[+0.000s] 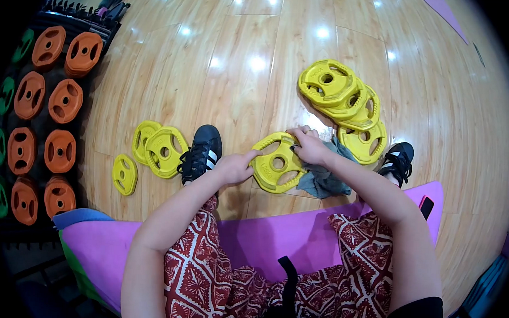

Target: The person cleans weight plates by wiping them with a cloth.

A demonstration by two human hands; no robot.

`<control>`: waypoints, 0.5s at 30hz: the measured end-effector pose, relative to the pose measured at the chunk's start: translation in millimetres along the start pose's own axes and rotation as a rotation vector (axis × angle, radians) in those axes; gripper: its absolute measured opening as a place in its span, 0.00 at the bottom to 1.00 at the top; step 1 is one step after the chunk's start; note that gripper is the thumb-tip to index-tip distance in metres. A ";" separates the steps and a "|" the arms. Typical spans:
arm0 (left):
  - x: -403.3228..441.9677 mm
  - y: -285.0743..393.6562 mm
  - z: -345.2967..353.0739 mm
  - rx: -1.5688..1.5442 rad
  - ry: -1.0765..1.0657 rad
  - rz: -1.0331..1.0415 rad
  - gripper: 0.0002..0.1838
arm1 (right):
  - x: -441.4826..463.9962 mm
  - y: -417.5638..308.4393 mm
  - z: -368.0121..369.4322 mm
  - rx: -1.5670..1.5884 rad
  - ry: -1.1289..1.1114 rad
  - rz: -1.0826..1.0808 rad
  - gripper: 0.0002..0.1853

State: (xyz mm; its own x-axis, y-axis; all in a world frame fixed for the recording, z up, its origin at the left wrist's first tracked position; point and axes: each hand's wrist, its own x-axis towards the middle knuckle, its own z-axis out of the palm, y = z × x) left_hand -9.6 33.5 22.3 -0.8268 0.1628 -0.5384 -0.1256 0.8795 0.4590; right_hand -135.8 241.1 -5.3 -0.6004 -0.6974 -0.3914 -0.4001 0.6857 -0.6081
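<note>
A yellow weight plate (288,163) with a round centre hole and several grip slots is held over the floor between my feet. My left hand (235,168) is closed on its left edge. My right hand (311,145) grips its upper right edge, thumb on the face. Beneath my right hand and forearm lies a crumpled grey-blue cloth (325,178), touching or very near the plate. Up and to the right, several overlapping yellow plates (327,81) form a slanted row. Left of my shoe, two larger yellow plates (171,165) overlap, and a smaller yellow plate (124,175) lies beside them.
A black rack (43,124) on the left holds orange plates (60,151) and green plates. I sit on a purple mat (245,232); a phone (427,207) lies at its right end. My black shoes (205,151) flank the plate on a glossy wooden floor (223,89).
</note>
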 end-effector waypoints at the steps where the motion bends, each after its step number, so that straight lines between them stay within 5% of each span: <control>1: -0.1 0.4 -0.1 0.005 0.008 0.009 0.24 | -1.8 0.7 0.7 -0.002 0.000 -0.001 0.27; 10: 0.6 1.0 -0.8 0.008 0.001 0.002 0.24 | -10.7 5.9 3.3 -0.066 0.040 -0.054 0.31; 15: -0.2 6.5 -4.4 -0.013 -0.035 -0.035 0.25 | -20.2 3.8 -16.4 0.004 0.143 -0.160 0.20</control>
State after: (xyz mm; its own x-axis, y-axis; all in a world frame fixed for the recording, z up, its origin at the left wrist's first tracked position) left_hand -12.7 37.1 28.5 -0.8021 0.1481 -0.5786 -0.1612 0.8791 0.4485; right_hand -136.6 261.2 11.6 -0.6215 -0.7606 -0.1876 -0.4960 0.5674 -0.6573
